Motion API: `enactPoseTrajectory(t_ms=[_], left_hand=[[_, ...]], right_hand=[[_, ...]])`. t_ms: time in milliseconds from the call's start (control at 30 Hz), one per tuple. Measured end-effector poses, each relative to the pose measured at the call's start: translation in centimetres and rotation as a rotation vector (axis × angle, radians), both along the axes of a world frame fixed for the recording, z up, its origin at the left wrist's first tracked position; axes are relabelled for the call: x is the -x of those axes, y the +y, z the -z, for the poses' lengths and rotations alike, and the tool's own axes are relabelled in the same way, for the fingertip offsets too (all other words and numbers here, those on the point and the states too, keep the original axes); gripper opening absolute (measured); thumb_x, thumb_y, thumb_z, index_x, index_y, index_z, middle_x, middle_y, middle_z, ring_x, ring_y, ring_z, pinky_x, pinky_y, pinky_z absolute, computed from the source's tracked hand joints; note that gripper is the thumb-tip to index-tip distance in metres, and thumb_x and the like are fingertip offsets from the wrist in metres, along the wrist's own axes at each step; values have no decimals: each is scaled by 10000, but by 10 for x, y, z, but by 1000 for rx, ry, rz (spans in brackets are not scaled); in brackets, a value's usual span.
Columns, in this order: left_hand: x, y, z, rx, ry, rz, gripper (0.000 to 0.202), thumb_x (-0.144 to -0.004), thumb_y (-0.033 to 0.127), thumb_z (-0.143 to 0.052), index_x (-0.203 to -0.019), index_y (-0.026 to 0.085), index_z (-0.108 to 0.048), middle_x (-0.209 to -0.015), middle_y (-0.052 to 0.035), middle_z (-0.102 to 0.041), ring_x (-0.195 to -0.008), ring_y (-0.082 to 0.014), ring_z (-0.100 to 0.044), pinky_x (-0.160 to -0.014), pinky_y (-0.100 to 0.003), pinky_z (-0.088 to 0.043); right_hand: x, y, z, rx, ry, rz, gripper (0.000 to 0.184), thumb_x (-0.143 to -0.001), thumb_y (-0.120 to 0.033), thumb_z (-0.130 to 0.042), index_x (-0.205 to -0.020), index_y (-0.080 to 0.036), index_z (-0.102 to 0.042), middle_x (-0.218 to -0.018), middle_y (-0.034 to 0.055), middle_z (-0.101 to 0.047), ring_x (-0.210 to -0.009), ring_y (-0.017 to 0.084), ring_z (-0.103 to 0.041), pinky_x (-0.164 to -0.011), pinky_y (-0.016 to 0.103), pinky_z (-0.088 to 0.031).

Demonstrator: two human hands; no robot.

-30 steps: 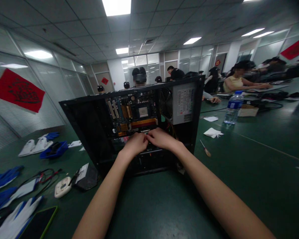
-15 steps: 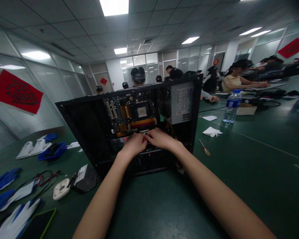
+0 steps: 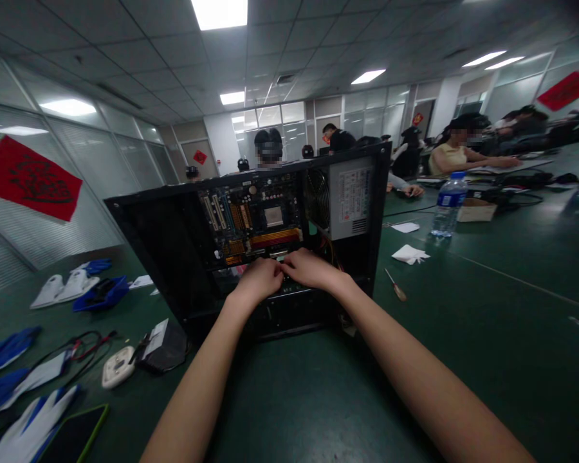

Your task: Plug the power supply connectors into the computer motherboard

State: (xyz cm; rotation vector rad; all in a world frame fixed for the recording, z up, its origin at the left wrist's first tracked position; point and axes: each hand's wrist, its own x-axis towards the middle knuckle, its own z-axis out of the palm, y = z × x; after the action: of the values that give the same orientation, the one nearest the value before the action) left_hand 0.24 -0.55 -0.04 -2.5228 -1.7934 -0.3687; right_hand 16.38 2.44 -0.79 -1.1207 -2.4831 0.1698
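An open black computer case [image 3: 149,257] stands on the green table, its inside facing me. In it are the motherboard [image 3: 236,222], with a bare square processor [image 3: 273,217], and a silver power supply [image 3: 351,199] with a fan at the upper right. My left hand [image 3: 260,278] and my right hand [image 3: 309,267] meet just below the motherboard's lower edge, fingers curled and fingertips close together. Whatever they pinch is hidden behind the fingers. Thin coloured wires [image 3: 335,251] hang beneath the power supply, beside my right hand.
Right of the case lie a screwdriver [image 3: 396,286], a crumpled tissue [image 3: 410,254] and a water bottle [image 3: 448,206]. On the left are a black boxy part [image 3: 163,350], a white round-cornered device [image 3: 118,367], gloves [image 3: 33,427] and a blue tray [image 3: 101,296]. Several people sit farther back.
Both hands stay at the same spot below the motherboard, with hardly any movement. The whole view has shifted very slightly.
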Motion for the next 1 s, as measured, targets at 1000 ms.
enactPoseTrajectory(t_ms=[1000], left_hand=[[1,6,2,89,-2,22,278,-892,314,-514,-787,174,-731,-743,-76,-720,-649,-194,-617,-569,-279,-314]], right_hand=[[4,4,0,256,156,122,297,-951,-256,-493,-832,-113,-725,-840,129,-745,-760,205,-672,-610,262,-399]])
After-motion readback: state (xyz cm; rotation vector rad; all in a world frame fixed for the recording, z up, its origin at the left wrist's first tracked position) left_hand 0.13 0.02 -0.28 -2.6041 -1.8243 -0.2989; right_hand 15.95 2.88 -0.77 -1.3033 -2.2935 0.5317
